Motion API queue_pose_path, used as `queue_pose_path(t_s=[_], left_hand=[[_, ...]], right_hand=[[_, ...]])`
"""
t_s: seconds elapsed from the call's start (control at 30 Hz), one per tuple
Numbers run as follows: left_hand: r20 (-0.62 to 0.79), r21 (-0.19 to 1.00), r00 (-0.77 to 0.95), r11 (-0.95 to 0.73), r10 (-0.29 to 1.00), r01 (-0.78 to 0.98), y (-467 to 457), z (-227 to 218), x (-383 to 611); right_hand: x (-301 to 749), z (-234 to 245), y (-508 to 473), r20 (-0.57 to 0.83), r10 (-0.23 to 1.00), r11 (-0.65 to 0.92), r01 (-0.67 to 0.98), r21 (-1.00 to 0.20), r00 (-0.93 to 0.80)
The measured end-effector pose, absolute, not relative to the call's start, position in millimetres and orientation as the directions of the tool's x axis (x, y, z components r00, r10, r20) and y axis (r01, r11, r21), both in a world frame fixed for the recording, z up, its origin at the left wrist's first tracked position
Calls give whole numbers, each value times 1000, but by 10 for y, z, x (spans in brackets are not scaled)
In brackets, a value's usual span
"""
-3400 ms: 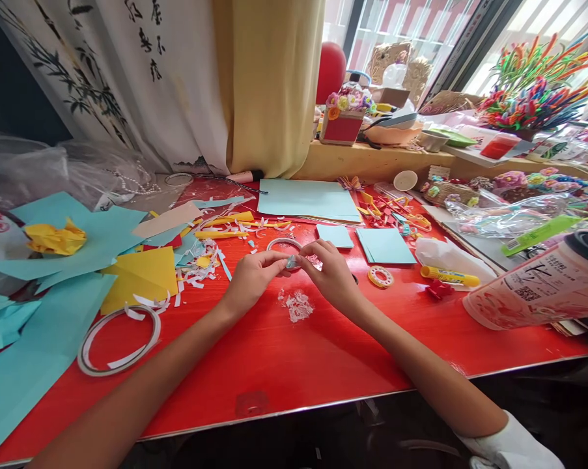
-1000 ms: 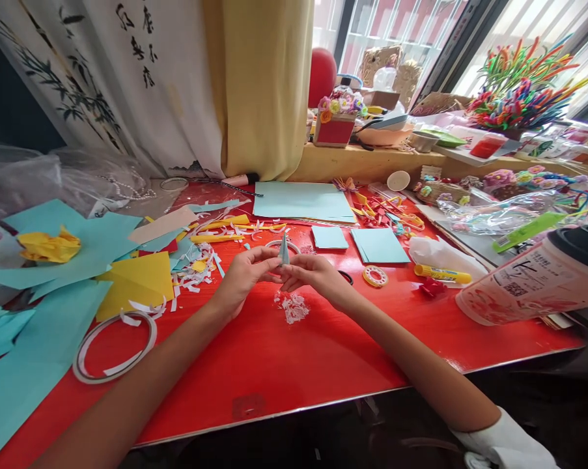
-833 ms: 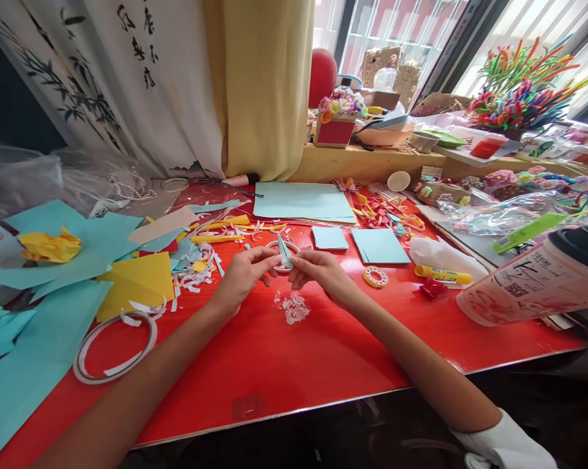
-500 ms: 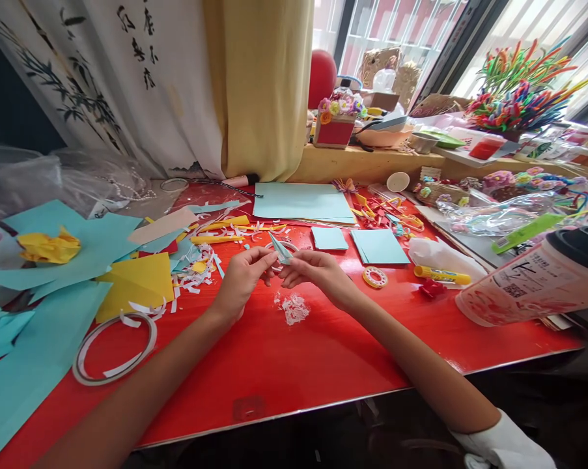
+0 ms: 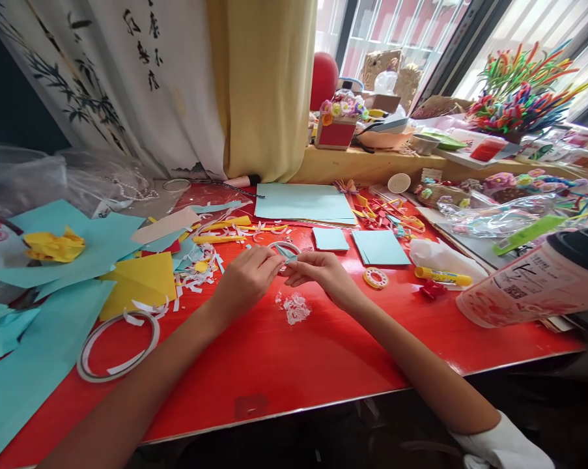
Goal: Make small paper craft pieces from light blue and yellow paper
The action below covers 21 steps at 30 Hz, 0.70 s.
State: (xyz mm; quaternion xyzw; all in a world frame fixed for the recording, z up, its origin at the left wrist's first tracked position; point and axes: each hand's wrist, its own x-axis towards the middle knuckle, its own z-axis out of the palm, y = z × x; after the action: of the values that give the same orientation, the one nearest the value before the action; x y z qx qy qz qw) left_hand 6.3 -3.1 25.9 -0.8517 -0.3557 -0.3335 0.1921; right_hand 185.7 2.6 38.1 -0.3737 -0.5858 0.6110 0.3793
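A small folded piece of light blue paper (image 5: 286, 251) is held between my two hands above the red table. My left hand (image 5: 249, 275) pinches its left side, its back turned up and covering part of the paper. From the other side, my right hand (image 5: 323, 270) grips the paper between thumb and fingers. Just behind the fingertips a roll of tape (image 5: 296, 247) lies flat, partly hidden. Below the hands is a little heap of white paper scraps (image 5: 295, 308). Square stacks of light blue paper, a smaller one (image 5: 330, 239) and a larger one (image 5: 380, 247), lie right of them.
On the left are a big tape roll (image 5: 119, 345), yellow paper (image 5: 138, 283) and large blue sheets (image 5: 62, 332). A yellow-and-white ring (image 5: 375, 278), a yellow glue stick (image 5: 443, 276) and a lidded cup (image 5: 532, 280) are at right. Blue sheets (image 5: 304, 202) lie at the back.
My left hand has turned over and closed further across the folded paper, hiding more of it. The paper's raised tip now sits lower. My right hand has barely moved.
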Motion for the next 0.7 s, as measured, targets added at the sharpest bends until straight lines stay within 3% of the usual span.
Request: queue_pose_path(t_s=[0.4,0.5,0.7], left_hand=[[630,-9,549,-701,550,713,-40,225,90],[621,92,518,-711,588,697,-37,214,94],[572,412,388,-662,723,626,-37,274,108]], right_hand=[[1853,297,13,126,898,220,181,-959,-422],[1847,321,7,119,898,208,172,-963,-424],[1871,354,15,117,887,205,154,-967,-446]])
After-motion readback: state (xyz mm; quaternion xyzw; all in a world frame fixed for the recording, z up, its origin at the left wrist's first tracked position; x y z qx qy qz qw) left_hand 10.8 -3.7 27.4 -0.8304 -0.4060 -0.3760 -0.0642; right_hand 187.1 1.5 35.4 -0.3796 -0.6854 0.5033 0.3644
